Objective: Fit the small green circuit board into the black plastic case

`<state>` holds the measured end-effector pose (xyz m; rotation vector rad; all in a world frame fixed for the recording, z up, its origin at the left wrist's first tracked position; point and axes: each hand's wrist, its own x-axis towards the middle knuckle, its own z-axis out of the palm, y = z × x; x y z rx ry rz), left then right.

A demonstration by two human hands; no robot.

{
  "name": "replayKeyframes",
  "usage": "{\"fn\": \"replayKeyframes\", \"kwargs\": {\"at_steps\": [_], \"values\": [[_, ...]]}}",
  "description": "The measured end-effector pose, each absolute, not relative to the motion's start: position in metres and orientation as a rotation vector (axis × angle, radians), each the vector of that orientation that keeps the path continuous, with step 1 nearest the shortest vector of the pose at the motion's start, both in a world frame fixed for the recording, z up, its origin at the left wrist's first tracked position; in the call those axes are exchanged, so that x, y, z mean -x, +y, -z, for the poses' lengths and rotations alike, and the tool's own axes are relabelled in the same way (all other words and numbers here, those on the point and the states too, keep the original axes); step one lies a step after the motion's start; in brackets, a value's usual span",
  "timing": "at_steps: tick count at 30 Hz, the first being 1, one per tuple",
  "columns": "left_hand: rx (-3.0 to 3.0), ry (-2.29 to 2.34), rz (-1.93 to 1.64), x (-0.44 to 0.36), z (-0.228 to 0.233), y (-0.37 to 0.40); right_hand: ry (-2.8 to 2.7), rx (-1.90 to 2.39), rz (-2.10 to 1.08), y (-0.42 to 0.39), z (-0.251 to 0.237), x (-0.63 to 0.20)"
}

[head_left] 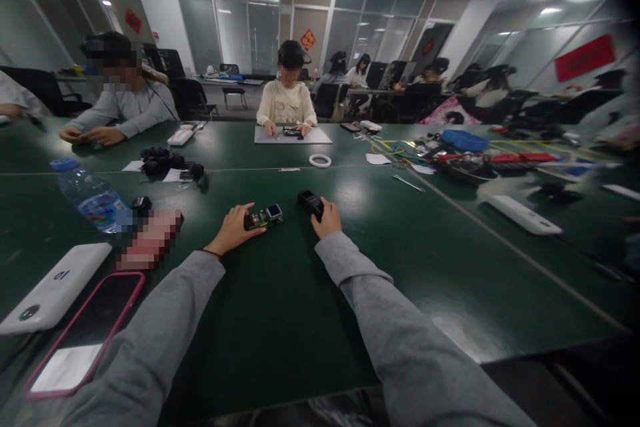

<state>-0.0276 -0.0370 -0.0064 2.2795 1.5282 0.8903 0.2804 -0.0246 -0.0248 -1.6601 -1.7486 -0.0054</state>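
My left hand (236,229) grips the left end of a small circuit board (265,217) just over the green table. Its little square screen (274,211) faces up at the right end. To the right, my right hand (328,217) is closed around a black box-shaped case (311,203), with thumb and fingers along its near side. A gap of bare table separates the board from the case. The fingers partly hide both items. Whether the case is hollow, I cannot tell.
Left of my arm are a water bottle (93,197), a pink-framed phone (90,330) and a white power bank (55,287). A tape roll (320,161) and a wrench (409,183) lie beyond my hands. Cables and tools pile up at right. A person (287,97) works opposite.
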Motion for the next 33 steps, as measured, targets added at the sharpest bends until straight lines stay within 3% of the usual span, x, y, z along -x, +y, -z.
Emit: {"fn": "replayKeyframes", "kwargs": {"at_steps": [8, 15, 22, 28, 33], "values": [[-2.113, 1.437, -1.078, 0.034, 0.009, -0.032, -1.747, 1.646, 0.050, -0.024, 0.027, -0.281], [-1.714, 1.748, -1.468, 0.051, 0.027, -0.015, -1.620, 1.696, 0.138, -0.025, 0.026, -0.280], [-1.735, 1.560, -1.373, 0.046, 0.019, -0.018, -1.626, 1.716, 0.106, -0.025, 0.027, -0.280], [-2.088, 1.555, -1.357, 0.034, 0.002, -0.028, -1.663, 1.712, 0.086, -0.024, 0.027, -0.278], [-2.380, 1.576, -1.123, 0.016, -0.015, -0.027, -1.688, 1.693, 0.056, -0.023, 0.027, -0.278]]}}
